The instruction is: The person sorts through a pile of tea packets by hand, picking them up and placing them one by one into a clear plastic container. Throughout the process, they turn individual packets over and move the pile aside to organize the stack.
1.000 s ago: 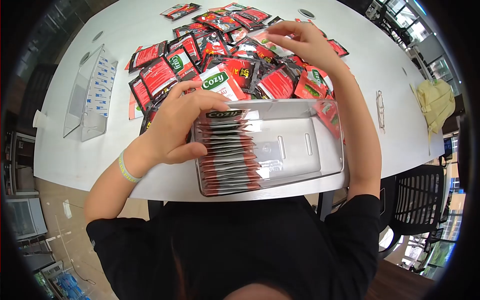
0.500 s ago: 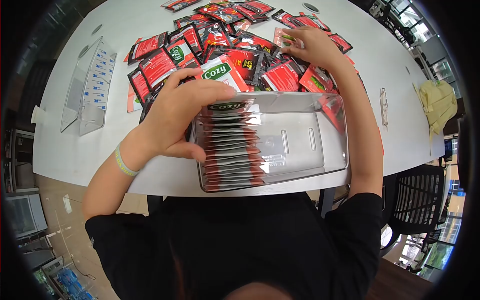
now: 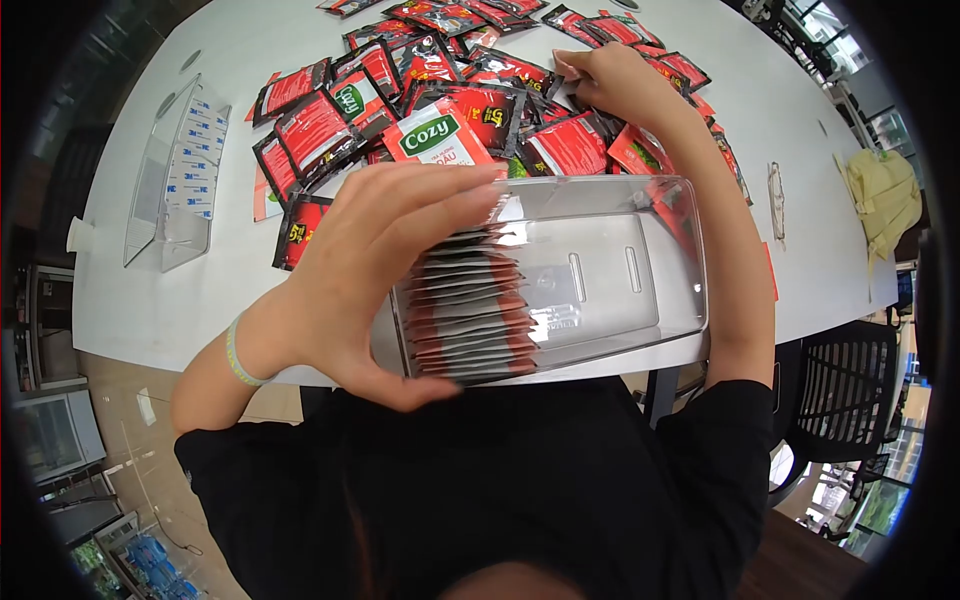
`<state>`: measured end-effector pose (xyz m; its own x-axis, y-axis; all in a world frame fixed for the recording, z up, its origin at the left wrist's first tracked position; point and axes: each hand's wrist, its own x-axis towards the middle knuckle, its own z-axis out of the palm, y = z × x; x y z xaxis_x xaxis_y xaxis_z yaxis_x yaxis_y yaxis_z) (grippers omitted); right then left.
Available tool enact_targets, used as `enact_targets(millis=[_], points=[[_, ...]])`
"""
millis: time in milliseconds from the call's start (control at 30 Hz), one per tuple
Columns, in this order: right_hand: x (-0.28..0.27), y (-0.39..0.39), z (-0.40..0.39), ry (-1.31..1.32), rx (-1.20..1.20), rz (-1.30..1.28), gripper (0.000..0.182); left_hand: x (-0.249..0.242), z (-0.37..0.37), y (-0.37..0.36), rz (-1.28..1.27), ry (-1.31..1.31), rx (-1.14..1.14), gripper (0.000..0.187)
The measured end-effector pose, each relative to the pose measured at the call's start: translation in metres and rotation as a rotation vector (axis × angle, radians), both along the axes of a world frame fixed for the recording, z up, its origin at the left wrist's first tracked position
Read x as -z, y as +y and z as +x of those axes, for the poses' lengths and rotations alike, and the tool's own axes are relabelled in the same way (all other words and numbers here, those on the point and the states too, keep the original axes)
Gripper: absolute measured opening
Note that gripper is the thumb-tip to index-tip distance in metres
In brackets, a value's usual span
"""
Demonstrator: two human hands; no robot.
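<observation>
Clock directions run from the middle of the view. The left hand [image 3: 370,255], at 10 o'clock, has opened much wider: half a second ago its thumb lay beside the box [image 3: 605,285], and now it reaches round to the near corner while the fingers lie over the far rim. That hand is spread, spanning the filled end; how firmly it presses, I can't tell. Over the pile [image 3: 465,110], at 1 o'clock, the right hand [image 3: 620,80] has curled in, and the pink sachet visible there earlier is mostly lost from sight; whether it pinches one, I can't tell.

The box is clear, hard and glossy, a round-cornered oblong with slots in its floor. Thin sachets [image 3: 470,300] stand on edge in a ribbed row at its 9 o'clock end. The pile, around 12 o'clock, is crinkled, shiny red-and-black packets on the smooth white table [image 3: 110,310].
</observation>
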<state>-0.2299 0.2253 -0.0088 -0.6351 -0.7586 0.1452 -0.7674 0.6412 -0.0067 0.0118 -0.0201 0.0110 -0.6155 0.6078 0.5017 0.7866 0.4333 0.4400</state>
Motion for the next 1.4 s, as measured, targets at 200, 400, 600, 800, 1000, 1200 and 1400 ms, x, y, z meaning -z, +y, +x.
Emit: enact_targets(millis=[200, 400, 600, 800, 1000, 1200, 1400], points=[[-0.006, 0.012, -0.018, 0.194, -0.097, -0.298, 0.031, 0.001, 0.000, -0.003, -0.004, 0.003, -0.068, 0.093], [-0.041, 0.043, -0.024, 0.001, -0.276, -0.364, 0.033, 0.004, -0.004, -0.007, -0.069, 0.052, -0.072, 0.090], [-0.078, 0.041, 0.064, -0.204, -0.515, -0.478, 0.031, 0.008, -0.015, -0.016, -0.159, 0.146, -0.019, 0.115], [-0.102, 0.003, 0.119, -0.305, -0.704, -0.526, 0.029, 0.004, -0.016, -0.022, -0.276, 0.317, -0.036, 0.131], [-0.107, -0.004, 0.124, -0.274, -0.688, -0.329, 0.027, 0.005, -0.020, -0.026, -0.299, 0.363, -0.097, 0.124], [-0.107, -0.011, 0.129, -0.130, -0.556, -0.212, 0.027, 0.014, -0.023, -0.027, -0.216, 0.427, -0.139, 0.106], [-0.104, -0.009, 0.127, -0.128, -0.581, -0.242, 0.029, 0.013, -0.025, -0.033, -0.160, 0.506, -0.150, 0.100]])
